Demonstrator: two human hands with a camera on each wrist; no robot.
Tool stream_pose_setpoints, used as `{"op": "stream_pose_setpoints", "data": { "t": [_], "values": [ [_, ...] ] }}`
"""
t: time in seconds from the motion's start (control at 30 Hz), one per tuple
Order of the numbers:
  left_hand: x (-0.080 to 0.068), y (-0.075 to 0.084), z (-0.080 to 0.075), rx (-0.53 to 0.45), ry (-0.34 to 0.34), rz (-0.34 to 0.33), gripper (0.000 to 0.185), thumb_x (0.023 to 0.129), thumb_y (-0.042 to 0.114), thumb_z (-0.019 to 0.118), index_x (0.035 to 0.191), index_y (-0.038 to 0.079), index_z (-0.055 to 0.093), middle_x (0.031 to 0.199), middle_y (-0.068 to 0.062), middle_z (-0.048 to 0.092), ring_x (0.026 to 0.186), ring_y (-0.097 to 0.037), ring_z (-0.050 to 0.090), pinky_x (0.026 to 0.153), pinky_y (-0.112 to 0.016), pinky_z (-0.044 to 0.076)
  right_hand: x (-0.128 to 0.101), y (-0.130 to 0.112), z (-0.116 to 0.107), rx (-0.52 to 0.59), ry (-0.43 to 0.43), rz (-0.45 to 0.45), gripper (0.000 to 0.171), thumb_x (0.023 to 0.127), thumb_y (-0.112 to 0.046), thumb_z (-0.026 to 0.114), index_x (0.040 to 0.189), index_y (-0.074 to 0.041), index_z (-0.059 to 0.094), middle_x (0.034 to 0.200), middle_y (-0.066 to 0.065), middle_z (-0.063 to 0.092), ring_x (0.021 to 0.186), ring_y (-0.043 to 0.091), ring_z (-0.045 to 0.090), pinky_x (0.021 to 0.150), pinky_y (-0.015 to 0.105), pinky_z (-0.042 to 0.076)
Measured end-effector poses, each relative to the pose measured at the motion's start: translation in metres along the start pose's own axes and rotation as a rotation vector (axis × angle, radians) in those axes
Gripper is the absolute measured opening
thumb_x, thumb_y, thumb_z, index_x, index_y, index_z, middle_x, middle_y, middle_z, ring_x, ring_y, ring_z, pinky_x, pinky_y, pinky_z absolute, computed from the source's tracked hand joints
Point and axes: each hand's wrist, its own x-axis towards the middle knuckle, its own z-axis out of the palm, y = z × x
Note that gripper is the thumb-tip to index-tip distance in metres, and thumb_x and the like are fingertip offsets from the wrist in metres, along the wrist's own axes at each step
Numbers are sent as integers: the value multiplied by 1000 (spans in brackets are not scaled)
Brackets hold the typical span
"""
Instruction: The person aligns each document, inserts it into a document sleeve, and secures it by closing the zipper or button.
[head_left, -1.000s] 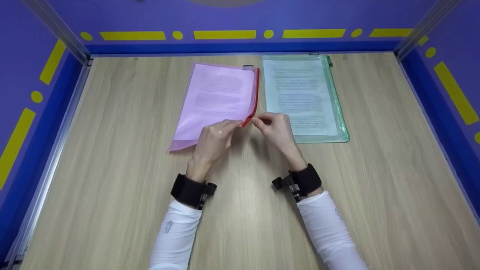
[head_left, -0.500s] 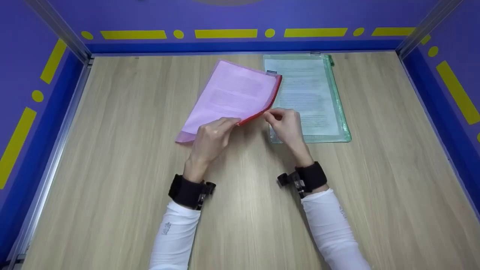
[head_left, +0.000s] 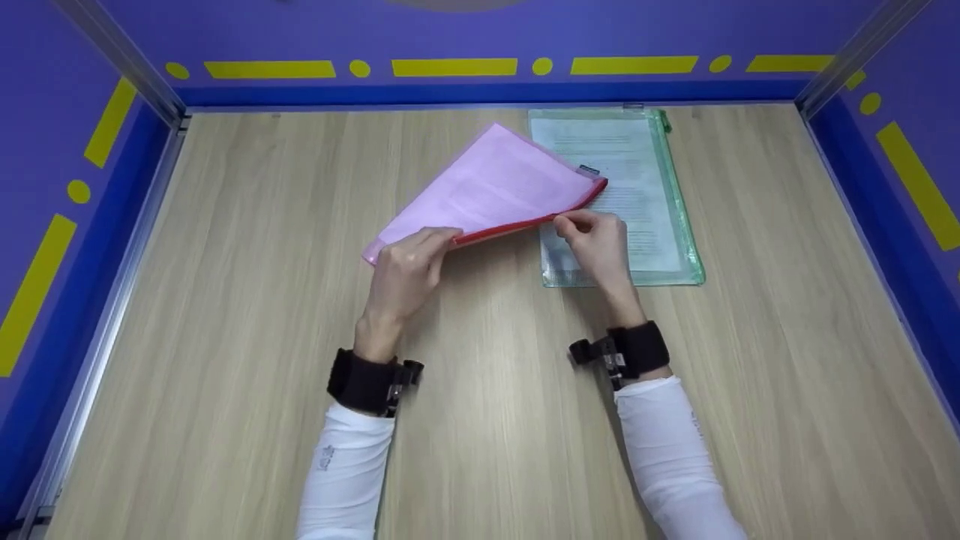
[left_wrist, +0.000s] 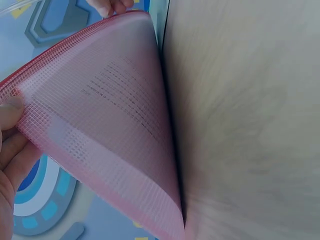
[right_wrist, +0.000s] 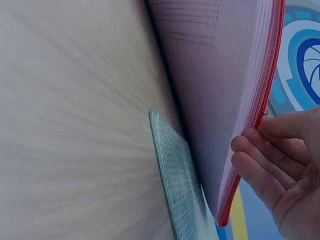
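Note:
A pink mesh zip pouch (head_left: 502,180) with printed paper inside is raised along its red zipper edge, its far side low over the table. My left hand (head_left: 405,270) pinches the near left corner, thumb on the mesh in the left wrist view. My right hand (head_left: 600,244) pinches the zipper farther right; in the right wrist view its thumb and fingertips (right_wrist: 242,145) meet at the red zipper (right_wrist: 267,82), near a small metal piece. The pouch's right end hangs over a green zip pouch (head_left: 652,225), which lies flat with printed paper inside.
The wooden table (head_left: 225,337) is bounded by a blue back wall (head_left: 450,94) and side walls with yellow marks. The green pouch lies near the table's back edge, right of centre.
The pink pouch has turned clockwise and its zipper edge has come up. My right hand has moved right along the zipper, away from my left hand, which shifted slightly left.

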Motion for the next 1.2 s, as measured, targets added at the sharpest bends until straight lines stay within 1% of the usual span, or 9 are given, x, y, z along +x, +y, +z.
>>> {"op": "stream_pose_setpoints", "data": {
  "t": [0.3, 0.5, 0.63, 0.8, 0.97, 1.13, 1.2],
  "values": [
    [1, -7, -3, -10, 23, -22, 15, 92, 1, 65, 103, 1, 75, 92, -11, 77, 84, -23, 75, 73, -31, 61, 4, 3, -3, 20, -2, 9, 19, 91, -18, 70, 98, -1, 78, 86, 15, 75, 74, 11, 62, 65, 16, 47],
    [-1, -11, -5, -9, 25, -48, 15, 93, 3, 65, 104, 1, 75, 93, -12, 77, 85, -23, 75, 72, -32, 61, 5, 8, -5, 37, 19, 8, 17, 90, -14, 70, 96, 0, 78, 85, 16, 75, 70, 6, 61, 64, 15, 47],
    [-2, -12, -9, -5, 28, -72, 15, 94, 3, 64, 105, 1, 74, 94, -13, 77, 87, -24, 75, 73, -32, 61, 6, 11, -9, 51, 30, 44, 18, 91, -13, 69, 98, 1, 77, 87, 17, 74, 70, 5, 61, 65, 14, 48],
    [-2, -14, -13, 4, 33, -97, 16, 94, 2, 64, 106, 1, 74, 96, -13, 77, 89, -25, 75, 76, -34, 61, 8, 15, -16, 60, 30, 86, 20, 92, -15, 69, 102, 1, 76, 91, 18, 74, 74, 7, 61, 66, 15, 49],
    [-2, -19, -14, -1, 47, -96, 17, 92, -1, 64, 105, 0, 74, 97, -14, 77, 90, -26, 75, 79, -34, 61, 9, 21, -21, 55, 43, 96, 22, 92, -16, 69, 104, 1, 76, 91, 18, 73, 71, 7, 61, 65, 15, 49],
    [-2, -22, -17, -4, 72, -94, 17, 90, -4, 65, 104, 0, 74, 96, -14, 77, 89, -26, 75, 78, -35, 61, 11, 26, -25, 68, 61, 119, 22, 92, -17, 69, 104, 0, 77, 88, 15, 73, 67, 4, 61, 63, 15, 50],
    [-2, -24, -18, -6, 80, -97, 17, 91, -4, 65, 104, 0, 75, 96, -14, 77, 90, -26, 75, 77, -35, 61, 12, 27, -27, 72, 73, 115, 22, 91, -17, 70, 103, 0, 77, 86, 13, 73, 66, 2, 61, 63, 14, 50]
  ]
}}
